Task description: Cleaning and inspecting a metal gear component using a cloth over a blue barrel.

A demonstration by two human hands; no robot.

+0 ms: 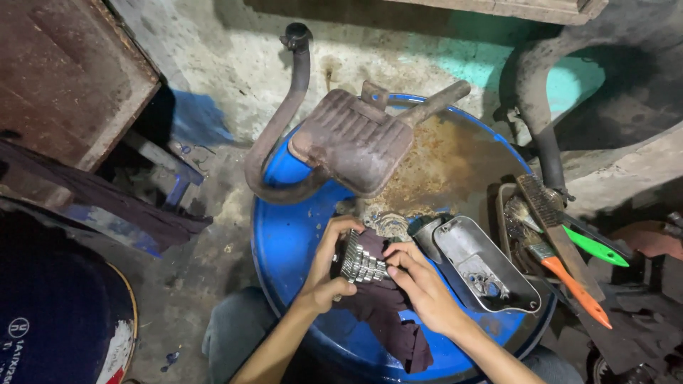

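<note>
Left hand [329,267] and right hand [420,281] — fingers pinching a ribbed metal part [358,262], long axis near upright — on maroon cloth [388,313].

Dim overall; light pools mid-frame on the blue drum [284,242], deep shadow in the corners, edges slightly bowed.

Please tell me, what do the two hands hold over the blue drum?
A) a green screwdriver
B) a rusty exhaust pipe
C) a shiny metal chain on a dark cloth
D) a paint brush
C: the left hand and right hand grip a shiny metal chain lying on a dark cloth above the blue drum.
</note>
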